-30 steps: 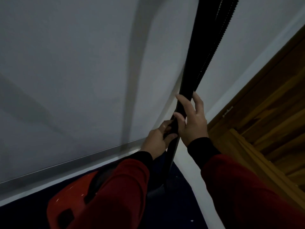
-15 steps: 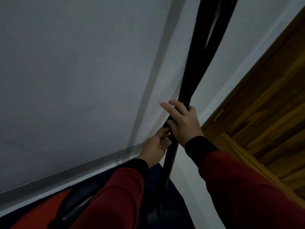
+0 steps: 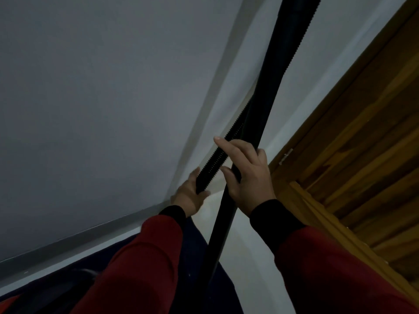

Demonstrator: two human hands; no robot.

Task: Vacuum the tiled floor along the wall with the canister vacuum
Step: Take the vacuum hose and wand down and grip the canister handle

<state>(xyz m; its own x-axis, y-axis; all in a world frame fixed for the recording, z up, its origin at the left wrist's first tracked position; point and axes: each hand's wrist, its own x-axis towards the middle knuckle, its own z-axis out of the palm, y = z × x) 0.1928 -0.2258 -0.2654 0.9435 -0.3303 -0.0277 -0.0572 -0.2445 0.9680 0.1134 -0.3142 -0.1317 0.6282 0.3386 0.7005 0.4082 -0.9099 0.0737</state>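
A long black vacuum tube [image 3: 269,91] runs from the top of the view down past my hands to the bottom centre. Beside it lies the black ribbed hose [image 3: 217,159]. My right hand [image 3: 248,175] wraps around the tube, its index finger stretched over the hose. My left hand [image 3: 192,193] grips the lower end of the ribbed hose just left of the tube. A sliver of the red canister [image 3: 8,302] shows at the bottom left corner. Both sleeves are red with black cuffs.
A pale grey wall [image 3: 102,98] fills the left and centre, with a grey skirting strip [image 3: 79,234] along its base. Dark blue flooring [image 3: 197,250] lies below. A wooden door and frame [image 3: 362,143] stand at the right.
The ribbed hose has been pulled apart from the tube and swung left in my left hand. The view has tilted, and the red canister has slid almost out of sight.
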